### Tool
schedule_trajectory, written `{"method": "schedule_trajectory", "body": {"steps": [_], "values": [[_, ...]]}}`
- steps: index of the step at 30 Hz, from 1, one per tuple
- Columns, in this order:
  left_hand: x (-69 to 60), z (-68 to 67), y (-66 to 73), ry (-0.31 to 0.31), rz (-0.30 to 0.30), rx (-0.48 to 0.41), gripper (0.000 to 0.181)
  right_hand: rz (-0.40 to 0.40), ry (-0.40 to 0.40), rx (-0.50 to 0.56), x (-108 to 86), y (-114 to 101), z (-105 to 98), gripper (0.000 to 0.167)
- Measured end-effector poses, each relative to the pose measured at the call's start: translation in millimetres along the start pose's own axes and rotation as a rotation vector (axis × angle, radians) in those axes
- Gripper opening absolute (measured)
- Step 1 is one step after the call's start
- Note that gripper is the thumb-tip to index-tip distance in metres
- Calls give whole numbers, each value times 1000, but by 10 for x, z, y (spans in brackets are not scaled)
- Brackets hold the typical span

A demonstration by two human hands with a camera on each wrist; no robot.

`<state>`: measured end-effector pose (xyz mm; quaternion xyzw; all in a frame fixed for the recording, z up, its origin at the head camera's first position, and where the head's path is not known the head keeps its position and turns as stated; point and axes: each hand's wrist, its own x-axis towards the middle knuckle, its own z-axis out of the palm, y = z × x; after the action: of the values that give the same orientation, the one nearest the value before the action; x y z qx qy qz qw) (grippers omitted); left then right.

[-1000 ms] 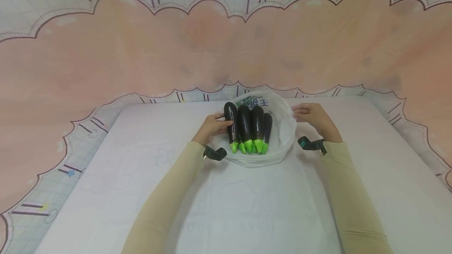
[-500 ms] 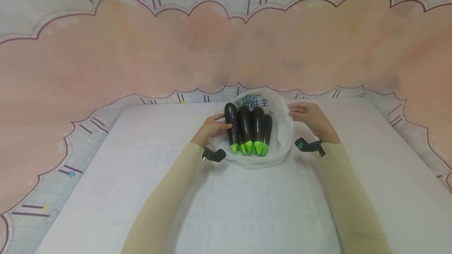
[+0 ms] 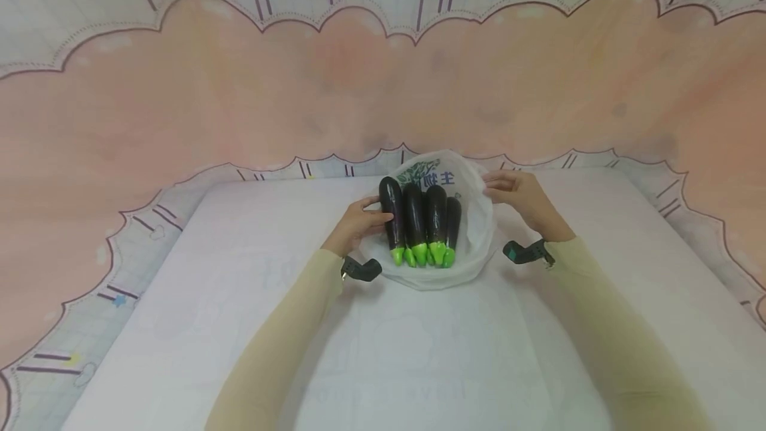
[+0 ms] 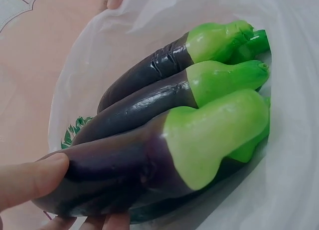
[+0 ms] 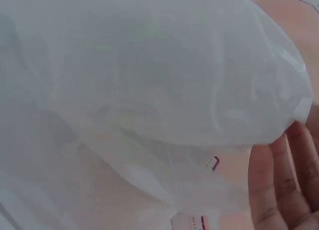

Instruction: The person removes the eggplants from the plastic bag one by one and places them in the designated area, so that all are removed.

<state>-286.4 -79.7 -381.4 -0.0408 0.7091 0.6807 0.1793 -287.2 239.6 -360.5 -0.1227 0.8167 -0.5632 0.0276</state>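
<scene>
Eggplants (image 3: 414, 218), dark with green stem ends, lay bunched inside a white plastic bag (image 3: 477, 239) on the white table (image 3: 239, 351).
Left hand (image 3: 354, 223) was clamped on the leftmost eggplant (image 3: 392, 203), thumb on top, fingers under. Right hand (image 3: 520, 195) had fingertips on the bag's rim; thumb hidden, couldn't tell if it pinched. Bag print: blue character 生 (image 3: 447, 178) legible, neighbouring character (image 3: 426, 179) partly covered, green leaf motif (image 3: 419, 170) beside them. Lettering on the table (image 3: 389, 392) was too faint to read. Black wrist units (image 3: 362, 270) carried no readable brand.
</scene>
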Motion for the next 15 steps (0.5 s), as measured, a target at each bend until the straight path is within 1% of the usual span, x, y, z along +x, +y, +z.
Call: {"method": "schedule_trajectory", "body": {"steps": [3,5,7,9,11,15], "values": [[1,-2,12,4,0,-3,64,85,-18,-55,6,-15,-6,45],[-2,-4,13,3,1,-1,64,142,-42,-76,0,-34,-2,47],[-2,-7,9,2,-1,-3,65,191,-62,-74,-3,-52,3,48],[-1,-9,1,-2,-5,-11,65,222,-83,-61,-12,-74,0,49],[-3,-9,-3,-3,-9,-19,65,236,-91,-44,-19,-90,-6,49],[-12,-16,0,6,-6,-12,65,244,-78,24,-24,-115,-20,50]]}}
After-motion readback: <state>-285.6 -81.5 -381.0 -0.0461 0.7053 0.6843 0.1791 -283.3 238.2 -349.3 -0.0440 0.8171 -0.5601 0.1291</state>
